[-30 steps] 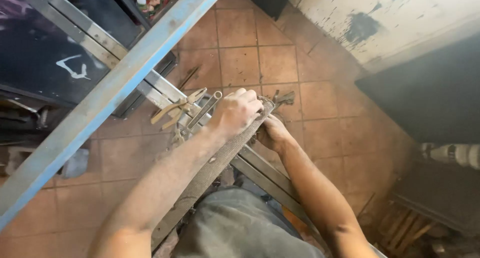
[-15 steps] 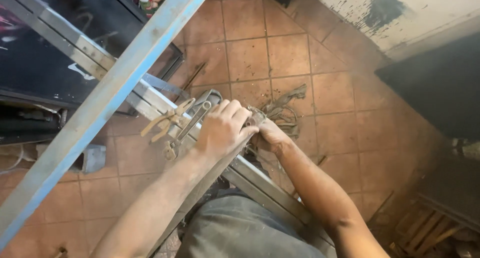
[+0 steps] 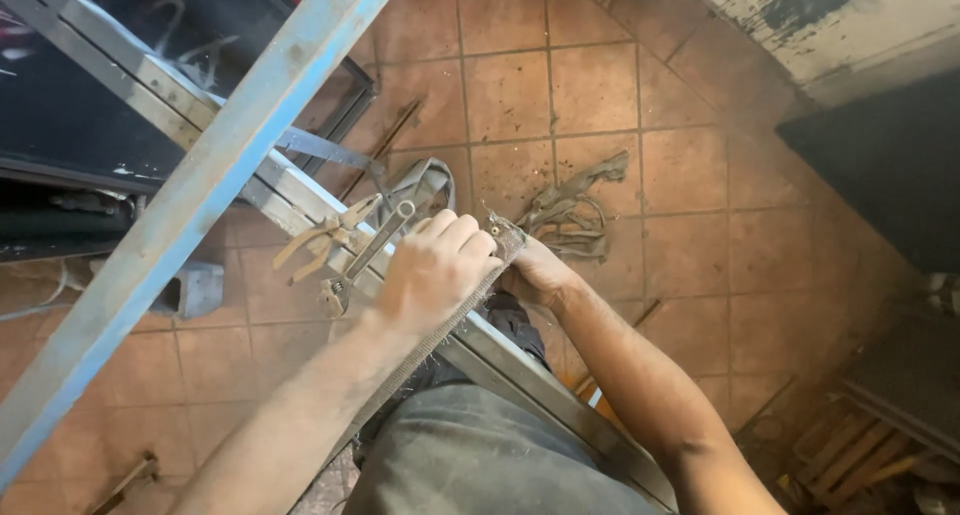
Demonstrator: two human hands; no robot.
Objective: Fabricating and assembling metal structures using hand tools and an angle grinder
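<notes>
On the grey metal frame rail (image 3: pixel 520 370), your left hand (image 3: pixel 435 270) presses down, fingers curled over a frayed grey mesh strip (image 3: pixel 440 330); your right hand (image 3: pixel 535 273) pinches its end shut, just beside the pliers (image 3: pixel 320 240).

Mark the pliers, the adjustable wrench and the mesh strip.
pliers (image 3: pixel 322 237), head view, on the handles near the pivot.
adjustable wrench (image 3: pixel 372 252), head view, mid-shaft.
mesh strip (image 3: pixel 505 243), head view, frayed end between the hands.
</notes>
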